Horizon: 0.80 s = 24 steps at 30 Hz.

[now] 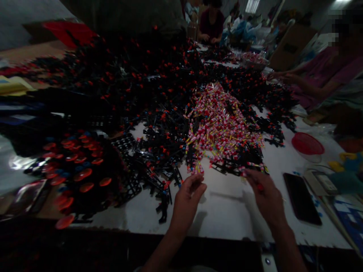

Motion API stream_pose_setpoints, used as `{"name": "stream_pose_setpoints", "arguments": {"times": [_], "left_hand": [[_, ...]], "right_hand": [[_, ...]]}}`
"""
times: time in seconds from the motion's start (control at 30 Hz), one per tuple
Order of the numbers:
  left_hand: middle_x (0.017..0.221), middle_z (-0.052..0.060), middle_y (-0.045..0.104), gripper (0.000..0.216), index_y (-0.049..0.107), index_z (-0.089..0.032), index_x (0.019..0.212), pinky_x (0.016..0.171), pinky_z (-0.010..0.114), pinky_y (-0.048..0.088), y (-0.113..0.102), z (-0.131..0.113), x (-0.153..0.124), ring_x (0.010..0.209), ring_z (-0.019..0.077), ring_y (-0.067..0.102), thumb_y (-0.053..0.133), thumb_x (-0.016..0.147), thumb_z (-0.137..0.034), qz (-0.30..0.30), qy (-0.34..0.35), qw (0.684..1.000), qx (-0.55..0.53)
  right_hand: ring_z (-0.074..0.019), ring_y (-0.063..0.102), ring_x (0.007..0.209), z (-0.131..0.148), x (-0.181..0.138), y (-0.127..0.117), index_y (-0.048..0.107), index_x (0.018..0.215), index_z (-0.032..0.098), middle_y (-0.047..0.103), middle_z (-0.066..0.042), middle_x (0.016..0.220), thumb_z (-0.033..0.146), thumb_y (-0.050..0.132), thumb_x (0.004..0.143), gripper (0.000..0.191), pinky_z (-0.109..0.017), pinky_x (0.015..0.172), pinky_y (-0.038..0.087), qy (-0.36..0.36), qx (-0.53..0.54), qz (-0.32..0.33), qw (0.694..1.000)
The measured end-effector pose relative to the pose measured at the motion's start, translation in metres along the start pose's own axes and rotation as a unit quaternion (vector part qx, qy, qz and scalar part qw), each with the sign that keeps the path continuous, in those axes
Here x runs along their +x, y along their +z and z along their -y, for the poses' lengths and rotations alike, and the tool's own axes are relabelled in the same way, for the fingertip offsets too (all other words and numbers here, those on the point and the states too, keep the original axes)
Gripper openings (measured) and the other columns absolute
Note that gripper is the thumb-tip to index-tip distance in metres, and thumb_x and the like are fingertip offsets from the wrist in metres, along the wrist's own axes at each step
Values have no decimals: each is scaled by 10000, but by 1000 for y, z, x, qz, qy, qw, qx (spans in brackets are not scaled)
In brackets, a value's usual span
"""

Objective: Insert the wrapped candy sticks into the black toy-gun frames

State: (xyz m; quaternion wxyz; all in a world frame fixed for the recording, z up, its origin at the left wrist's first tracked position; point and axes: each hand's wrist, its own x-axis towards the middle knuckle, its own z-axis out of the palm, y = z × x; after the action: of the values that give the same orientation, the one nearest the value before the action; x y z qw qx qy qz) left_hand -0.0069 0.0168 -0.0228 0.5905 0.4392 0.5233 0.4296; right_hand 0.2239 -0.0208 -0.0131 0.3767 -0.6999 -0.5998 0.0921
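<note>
My left hand [187, 198] is closed, its curled fingers at the near edge of a heap of small pink-and-white tubes [218, 121] with red and yellow ends. A few tubes lie against its fingertips; what it grips, if anything, is hidden. To the right, my right hand [265, 194] pinches a small pink-and-white tube [244, 172]. Something small and red [260, 187] shows among its fingers. Black toy guns [224, 166] with orange tips lie between the hands, beside the heap. More toy guns [163, 204] are spread left of my left hand.
A large mound of black toy guns [147, 75] covers the table's far left. Orange-capped pieces [82, 173] are bundled nearer. A phone [302, 198] and a red mesh basket [307, 143] lie on the right. Co-workers sit at the far end [211, 22] and right side [320, 75].
</note>
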Motion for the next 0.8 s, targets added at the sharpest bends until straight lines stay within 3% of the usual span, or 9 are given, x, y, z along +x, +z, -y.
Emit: {"name": "stream_pose_setpoints", "arguments": {"times": [0.07,0.1,0.2,0.3,0.37,0.47,0.57,0.7,0.8], "left_hand": [[1013,62,648,289,631,-196,1018,854,316,468,-11,-1,4,896,169,600,604,786,-365,-58,56,992,99],[999,62,638,270,636,-196,1005,839,323,471,-16,-1,6,866,169,593,578,803,-366,-79,84,982,150],[1032,76,614,252,637,-192,1010,857,361,472,-28,0,13,904,189,580,517,838,-331,-98,150,945,274],[1078,90,623,253,635,-185,1030,949,412,435,-43,3,15,1036,224,554,488,854,-292,-93,201,901,372],[1090,90,638,259,635,-187,1043,965,424,421,-58,7,9,1063,234,545,486,862,-296,-99,238,865,430],[1146,102,633,303,614,-193,1110,940,441,421,-82,17,-6,1082,261,535,508,858,-324,-129,275,805,510],[1213,123,605,383,569,-199,1197,910,464,419,-97,30,-22,1117,300,509,521,849,-352,-150,270,759,573],[1272,121,572,457,499,-213,1285,939,447,404,-97,42,-31,1159,291,480,530,847,-339,-136,266,752,588],[1264,108,584,433,517,-196,1261,942,438,409,-90,43,-29,1149,281,484,539,844,-311,-123,272,760,577]], "right_hand": [[-264,522,1105,-6,15,-3,620,1159,230,642,-89,1155,207,488,876,314,-484,977,386,-59,-105,-74,990],[-261,509,1113,-4,20,3,605,1187,223,635,-91,1167,143,453,871,360,-487,985,380,-91,-129,-71,985],[-222,491,1127,15,31,46,572,1231,240,625,-64,1192,0,368,834,507,-411,967,429,-205,-112,44,971],[-211,470,1160,33,36,93,559,1238,249,608,-56,1233,30,419,857,461,-381,973,441,-291,-94,135,942],[-209,486,1131,35,37,108,558,1222,234,604,-70,1226,72,470,866,401,-374,956,454,-302,-93,160,935],[-211,521,1036,29,37,105,595,1134,230,619,-74,1116,100,501,867,312,-341,869,485,-282,-119,170,937],[-205,539,950,21,35,96,626,1053,223,615,-75,1013,117,511,869,241,-295,767,490,-275,-149,167,935],[-200,552,960,16,29,93,635,993,205,629,-84,1025,122,489,884,200,-298,796,482,-292,-137,143,936],[-196,576,917,14,23,91,614,1064,187,648,-89,978,106,466,884,246,-299,775,492,-285,-109,169,937]]}}
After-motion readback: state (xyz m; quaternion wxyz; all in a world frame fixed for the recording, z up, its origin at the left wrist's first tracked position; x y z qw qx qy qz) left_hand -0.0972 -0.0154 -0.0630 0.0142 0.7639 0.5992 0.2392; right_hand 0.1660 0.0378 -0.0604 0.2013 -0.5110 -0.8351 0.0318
